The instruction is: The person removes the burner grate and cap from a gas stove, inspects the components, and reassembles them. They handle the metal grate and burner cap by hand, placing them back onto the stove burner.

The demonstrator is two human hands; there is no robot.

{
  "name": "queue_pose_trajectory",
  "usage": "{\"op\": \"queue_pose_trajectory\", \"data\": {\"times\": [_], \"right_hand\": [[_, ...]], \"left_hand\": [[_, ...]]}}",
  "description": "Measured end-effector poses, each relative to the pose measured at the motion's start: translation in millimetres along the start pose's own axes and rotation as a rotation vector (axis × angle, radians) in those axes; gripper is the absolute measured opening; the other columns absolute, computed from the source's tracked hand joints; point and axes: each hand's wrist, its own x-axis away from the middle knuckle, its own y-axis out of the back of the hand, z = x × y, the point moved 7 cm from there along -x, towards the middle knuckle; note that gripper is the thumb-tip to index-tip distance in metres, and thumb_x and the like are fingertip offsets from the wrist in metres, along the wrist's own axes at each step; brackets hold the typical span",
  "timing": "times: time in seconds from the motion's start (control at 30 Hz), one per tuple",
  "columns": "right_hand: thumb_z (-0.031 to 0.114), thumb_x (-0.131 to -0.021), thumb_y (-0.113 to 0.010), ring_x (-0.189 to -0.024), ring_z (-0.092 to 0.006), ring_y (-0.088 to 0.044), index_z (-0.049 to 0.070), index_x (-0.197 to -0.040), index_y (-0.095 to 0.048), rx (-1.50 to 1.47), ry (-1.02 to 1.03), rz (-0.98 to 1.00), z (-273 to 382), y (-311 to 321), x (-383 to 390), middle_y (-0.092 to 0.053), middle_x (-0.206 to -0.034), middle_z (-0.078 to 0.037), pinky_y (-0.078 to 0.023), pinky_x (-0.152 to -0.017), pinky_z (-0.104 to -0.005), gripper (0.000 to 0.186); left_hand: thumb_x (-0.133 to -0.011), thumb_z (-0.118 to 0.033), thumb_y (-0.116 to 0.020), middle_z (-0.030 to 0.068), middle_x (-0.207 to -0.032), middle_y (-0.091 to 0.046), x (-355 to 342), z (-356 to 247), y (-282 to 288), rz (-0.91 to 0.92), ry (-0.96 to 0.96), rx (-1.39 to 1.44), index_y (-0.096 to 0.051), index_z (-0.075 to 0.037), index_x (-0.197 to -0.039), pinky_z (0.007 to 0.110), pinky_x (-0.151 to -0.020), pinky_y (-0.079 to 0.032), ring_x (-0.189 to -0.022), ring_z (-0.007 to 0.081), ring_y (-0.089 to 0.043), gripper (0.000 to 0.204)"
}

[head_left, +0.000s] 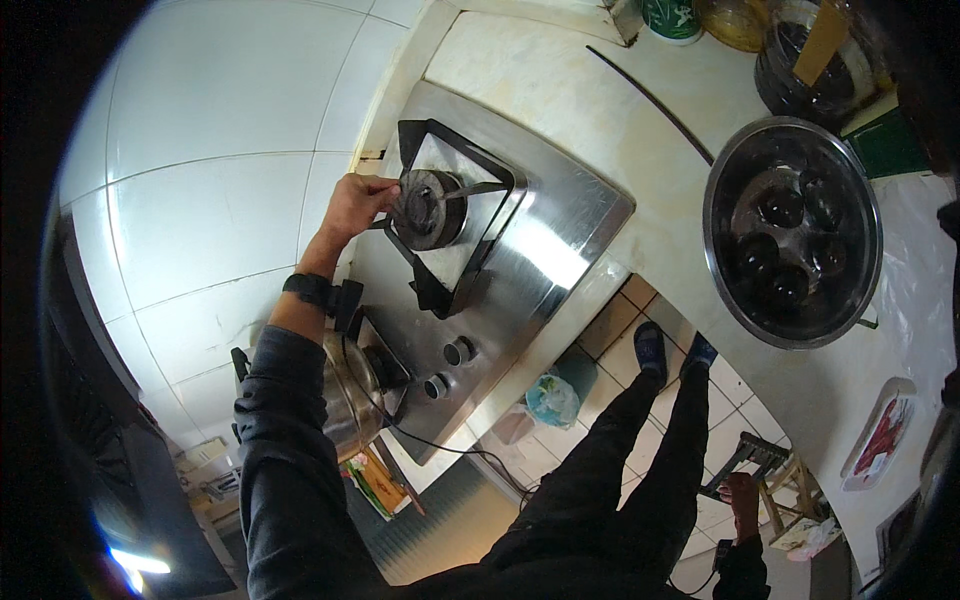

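Note:
My left hand reaches over the steel gas stove, fingers pinched together at the left edge of the round, dark burner. What lies between those fingertips is too small to make out. Around the burner stands a black pan support on four sides. Low on the right, my right hand is closed at a black, angular, frame-like object, whose kind I cannot tell. It hangs above the floor beside a wooden stool.
A metal pot occupies the nearer burner, below two knobs. On the right counter are a steel basin with several dark round things, a thin dark rod, jars and a white tray of red food. A lined bin stands below.

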Motion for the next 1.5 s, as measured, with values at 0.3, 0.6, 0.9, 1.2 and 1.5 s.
{"op": "queue_pose_trajectory", "data": {"times": [0.3, 0.6, 0.9, 1.2, 1.5], "right_hand": [[0.019, -0.101, -0.073, -0.08, -0.023, -0.065, 0.005, -0.108, -0.064, -0.308, 0.096, 0.102, -30.2, 6.5, -17.9, -0.065, -0.097, -0.009, -0.052, -0.069, -0.0365, 0.018], [0.024, -0.106, -0.066, -0.088, -0.0219, -0.075, 0.0, -0.122, -0.066, -0.073, 0.098, 0.006, 2.2, -0.2, 11.0, -0.075, -0.104, -0.013, -0.064, -0.078, -0.0376, 0.028], [0.026, -0.106, -0.07, -0.079, -0.0167, -0.066, 0.001, -0.113, -0.067, -0.09, 0.117, -0.049, 2.6, -0.7, 22.2, -0.07, -0.094, -0.008, -0.055, -0.066, -0.0313, 0.026], [0.013, -0.101, -0.071, -0.093, -0.0194, -0.073, 0.002, -0.115, -0.067, 0.227, 0.547, 0.129, 137.9, -75.2, 78.3, -0.075, -0.107, -0.01, -0.058, -0.076, -0.0322, 0.018], [0.016, -0.105, -0.068, -0.092, -0.0198, -0.072, 0.003, -0.123, -0.066, 0.364, 1.186, 0.382, 401.7, -205.6, 298.4, -0.072, -0.105, -0.012, -0.06, -0.077, -0.0335, 0.022]], "left_hand": [[-0.082, -0.049, -0.089, 0.029, -0.143, -0.058, 41.6, -43.9, -26.1, -0.064, -0.067, -0.05, -0.041, 0.011, -0.156, 0.042, -0.115, -0.046, -0.13, 0.0354, -0.06, 0.107], [-0.068, -0.044, -0.097, 0.0315, -0.14, -0.054, 47.9, -66.3, -45.5, -0.241, -0.166, -0.318, -0.042, 0.01, -0.151, 0.048, -0.115, -0.046, -0.132, 0.0433, -0.055, 0.113], [-0.079, -0.027, -0.088, 0.02, -0.136, -0.063, 93.5, -66.6, 3.8, -0.35, -0.14, 0.274, -0.051, 0.006, -0.146, 0.042, -0.11, -0.049, -0.129, 0.0288, -0.06, 0.084], [-0.078, -0.096, -0.055, 0.0315, -0.154, -0.048, 202.9, -160.6, -72.5, 0.194, -0.289, 1.723, -0.037, 0.0, -0.16, 0.059, -0.099, -0.057, -0.138, 0.0484, -0.052, 0.128], [-0.082, -0.098, -0.046, 0.0365, -0.159, -0.041, 298.2, -241.7, -100.4, 0.452, -0.237, 2.014, -0.041, 0.002, -0.158, 0.07, -0.114, -0.044, -0.147, 0.0528, -0.042, 0.126]]}}
